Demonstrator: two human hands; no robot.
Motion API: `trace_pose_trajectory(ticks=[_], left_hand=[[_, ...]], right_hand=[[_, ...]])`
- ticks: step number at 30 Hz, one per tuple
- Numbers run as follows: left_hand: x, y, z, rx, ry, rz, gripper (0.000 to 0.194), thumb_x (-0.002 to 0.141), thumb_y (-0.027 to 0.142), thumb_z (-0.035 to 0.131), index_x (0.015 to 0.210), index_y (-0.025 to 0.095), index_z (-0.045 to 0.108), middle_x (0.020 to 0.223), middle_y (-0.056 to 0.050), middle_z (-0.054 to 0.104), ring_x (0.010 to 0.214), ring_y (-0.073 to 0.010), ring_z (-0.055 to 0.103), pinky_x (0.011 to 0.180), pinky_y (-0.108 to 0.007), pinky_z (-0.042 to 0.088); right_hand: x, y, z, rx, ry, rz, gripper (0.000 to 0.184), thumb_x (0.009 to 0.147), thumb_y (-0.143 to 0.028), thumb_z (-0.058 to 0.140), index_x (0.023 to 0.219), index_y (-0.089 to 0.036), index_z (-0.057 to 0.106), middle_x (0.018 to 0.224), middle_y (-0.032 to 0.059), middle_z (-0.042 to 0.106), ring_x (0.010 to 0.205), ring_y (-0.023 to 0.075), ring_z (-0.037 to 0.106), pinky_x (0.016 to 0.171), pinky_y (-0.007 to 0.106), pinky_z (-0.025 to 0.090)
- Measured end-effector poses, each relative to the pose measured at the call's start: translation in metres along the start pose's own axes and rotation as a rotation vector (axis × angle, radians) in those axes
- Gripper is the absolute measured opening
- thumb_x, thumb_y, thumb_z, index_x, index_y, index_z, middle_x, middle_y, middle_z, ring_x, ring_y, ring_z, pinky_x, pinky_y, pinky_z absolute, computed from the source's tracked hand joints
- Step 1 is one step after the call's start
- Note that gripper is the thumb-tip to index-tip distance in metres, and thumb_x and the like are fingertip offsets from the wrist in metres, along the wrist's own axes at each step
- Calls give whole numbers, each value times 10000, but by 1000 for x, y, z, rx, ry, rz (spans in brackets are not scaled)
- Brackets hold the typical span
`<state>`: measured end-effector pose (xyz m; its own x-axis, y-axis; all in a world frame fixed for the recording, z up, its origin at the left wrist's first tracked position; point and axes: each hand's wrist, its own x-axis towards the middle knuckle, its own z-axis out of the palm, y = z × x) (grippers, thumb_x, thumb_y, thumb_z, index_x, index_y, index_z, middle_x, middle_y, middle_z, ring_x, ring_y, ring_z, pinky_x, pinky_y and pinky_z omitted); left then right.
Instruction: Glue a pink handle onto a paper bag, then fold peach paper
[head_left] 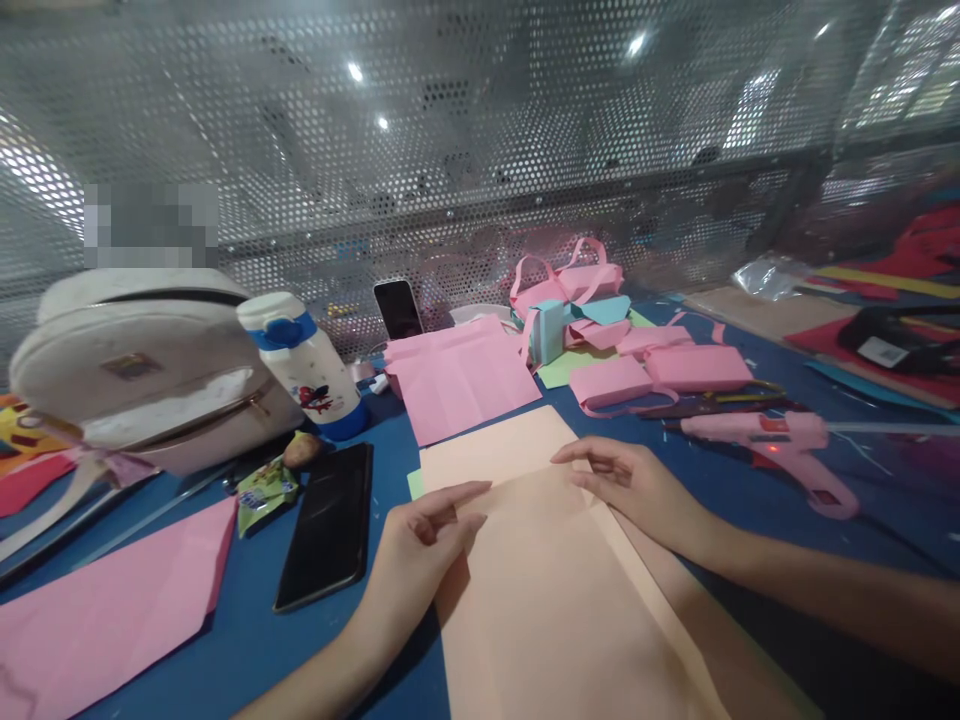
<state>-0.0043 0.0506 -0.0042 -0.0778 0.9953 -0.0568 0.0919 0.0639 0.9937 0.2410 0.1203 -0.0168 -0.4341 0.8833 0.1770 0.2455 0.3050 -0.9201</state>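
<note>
A large peach paper sheet (555, 590) lies in front of me, with a second peach layer (495, 445) showing beyond its far edge. My left hand (420, 550) holds the upper sheet near its far left corner, thumb and forefinger bent toward each other. Over at the far right corner, my right hand (637, 490) has its fingers closed on the same sheet, the fingertips resting along the edge. A narrow folded strip runs down the sheet's right side. Beneath the peach paper, slivers of green paper show.
Left: pink paper (127, 610), a black phone (326, 530), a snack packet (266, 495), a bottle (307, 370) and a backpack (150, 370). Ahead: a pink folded sheet (465, 380), an upright phone (397, 308). Right: pink paper boxes (697, 368) and a glue gun (780, 440).
</note>
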Motion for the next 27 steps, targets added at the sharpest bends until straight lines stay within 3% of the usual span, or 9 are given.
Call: trace_pose_trajectory(ticks=[5,8,12,15,20,23,27], left_hand=[[2,-1,-1,42,7,9,259,675,313,757,919,234,792,727,-14,754,564,-91,576,543,-160,435],[2,-1,-1,22,4,-22,270,663,322,766,921,248,792,795,-23,771,624,-111,630,581,-163,466],[1,-1,0,12,41,-29,269,627,327,782,886,255,799,699,-10,756,542,-95,598,516,-149,443],[1,0,0,39,100,12,234,613,308,788,842,260,803,718,-10,760,547,-86,596,510,-131,434],[2,1,-1,50,102,40,225,634,313,782,854,272,802,706,-6,755,507,-65,556,453,-110,393],[2,3,-1,55,116,48,211,628,319,788,831,264,804,649,-1,739,471,-59,532,433,-108,386],[1,5,-1,43,98,30,247,617,328,808,850,245,802,693,-20,756,523,-103,615,484,-140,464]], right_hand=[[0,-1,0,37,-9,0,208,866,-337,584,1014,-223,676,1009,34,681,913,187,633,767,288,500],[0,0,0,48,-5,23,202,859,-319,590,1012,-221,679,878,13,653,807,161,627,722,269,496],[2,0,-1,107,-2,51,230,832,-292,621,1043,-210,663,748,-19,597,736,135,609,710,246,492],[4,0,-2,155,8,100,244,796,-291,658,1018,-189,654,709,-25,582,658,116,578,592,211,461],[6,-3,-4,232,53,137,258,746,-397,708,751,-154,620,616,-26,555,475,82,481,452,206,387],[4,-7,-4,232,52,127,328,807,-473,642,739,-155,601,513,-44,505,438,90,472,456,214,380],[1,-10,-5,241,37,108,372,847,-521,588,723,-174,545,476,-54,481,428,95,479,461,214,386]])
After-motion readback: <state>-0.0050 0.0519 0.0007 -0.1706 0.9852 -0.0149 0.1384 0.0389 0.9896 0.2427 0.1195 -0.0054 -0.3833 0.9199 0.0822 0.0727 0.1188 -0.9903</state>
